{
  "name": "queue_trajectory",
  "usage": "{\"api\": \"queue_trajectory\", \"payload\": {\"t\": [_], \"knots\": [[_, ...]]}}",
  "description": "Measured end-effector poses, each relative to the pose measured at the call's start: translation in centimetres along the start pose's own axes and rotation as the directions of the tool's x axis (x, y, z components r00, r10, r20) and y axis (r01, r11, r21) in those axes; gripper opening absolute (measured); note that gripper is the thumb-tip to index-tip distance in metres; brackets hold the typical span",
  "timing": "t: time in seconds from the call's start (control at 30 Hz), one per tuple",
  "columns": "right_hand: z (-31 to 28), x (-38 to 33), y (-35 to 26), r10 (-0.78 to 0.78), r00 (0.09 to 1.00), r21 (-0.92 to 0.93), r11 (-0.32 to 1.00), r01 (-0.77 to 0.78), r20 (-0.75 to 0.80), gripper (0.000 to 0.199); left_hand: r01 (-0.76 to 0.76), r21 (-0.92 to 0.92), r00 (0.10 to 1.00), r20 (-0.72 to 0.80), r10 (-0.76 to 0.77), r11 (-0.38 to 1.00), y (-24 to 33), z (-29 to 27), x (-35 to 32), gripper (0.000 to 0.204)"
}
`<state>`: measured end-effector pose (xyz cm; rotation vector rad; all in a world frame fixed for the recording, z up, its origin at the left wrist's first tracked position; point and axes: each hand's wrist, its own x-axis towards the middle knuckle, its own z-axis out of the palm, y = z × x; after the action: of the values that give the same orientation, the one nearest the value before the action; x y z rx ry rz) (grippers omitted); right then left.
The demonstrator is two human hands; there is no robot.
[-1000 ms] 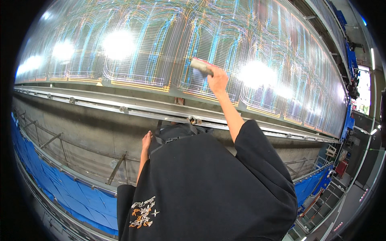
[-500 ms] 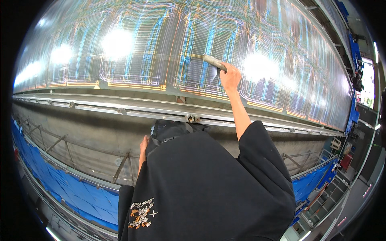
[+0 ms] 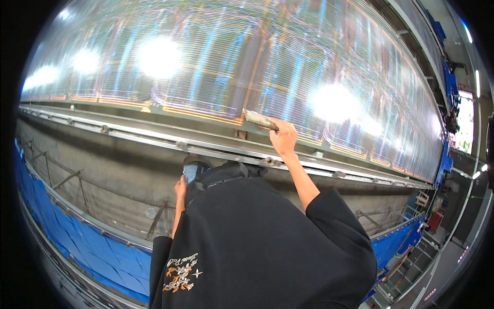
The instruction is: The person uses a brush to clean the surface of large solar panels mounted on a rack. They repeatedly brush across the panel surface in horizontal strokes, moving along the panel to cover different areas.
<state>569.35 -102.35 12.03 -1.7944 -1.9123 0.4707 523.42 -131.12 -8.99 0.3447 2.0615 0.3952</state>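
My right hand [image 3: 284, 138] is closed around one end of a short, pale, worn bar-shaped tool [image 3: 258, 119]. What kind of tool it is does not show clearly. Its free end points left, over the near border of a long shiny sheet [image 3: 301, 77] patterned with fine blue, orange and purple lines. I cannot tell whether the tool touches the sheet. Low at my left side, my left hand [image 3: 180, 188] hangs next to a patch of blue cloth [image 3: 191, 171] and my dark clothing. Most of its fingers are hidden, and no held thing is visible.
A metal rail [image 3: 216, 149] with bolts and clamps runs along the sheet's near edge. Below it lies a grey floor [image 3: 123, 170] with metal braces. Blue sheeting [image 3: 98, 262] covers a frame behind me at left; more blue sheeting [image 3: 393, 250] hangs at right.
My right hand and the tool have moved nearer to me and slightly left, from over the sheet's pattern to its near border. The view has shifted, and more blue cloth shows by my left hand.
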Motion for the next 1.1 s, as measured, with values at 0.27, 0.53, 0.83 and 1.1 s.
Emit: {"api": "queue_trajectory", "payload": {"t": [0.27, 0.53, 0.83, 1.1], "knots": [[16.8, 14.3, -17.7, -0.228, 0.974, 0.018, 0.974, 0.227, 0.011, 0.036, 0.195, -0.288, 0.979, 0.119, -0.167, 0.938, 0.2, -14.7, 7.6, 0.063], [23.9, 12.6, -23.7, -0.205, 0.972, -0.065, 0.978, 0.198, -0.114, 0.042, 0.372, -0.436, 0.927, 0.130, -0.352, 0.819, -2.8, -29.3, 9.8, 0.074], [20.6, 13.7, -27.2, -0.062, 0.997, -0.056, 0.997, 0.060, -0.038, 0.031, 0.327, -0.330, 0.945, 0.148, -0.293, 0.886, 1.1, -28.9, 12.5, 0.073], [23.3, 15.3, -25.1, -0.154, 0.983, -0.003, 0.988, 0.155, -0.101, 0.036, 0.053, -0.033, 0.986, 0.161, -0.047, 0.998, 8.0, -24.4, 15.8, 0.073]]}}
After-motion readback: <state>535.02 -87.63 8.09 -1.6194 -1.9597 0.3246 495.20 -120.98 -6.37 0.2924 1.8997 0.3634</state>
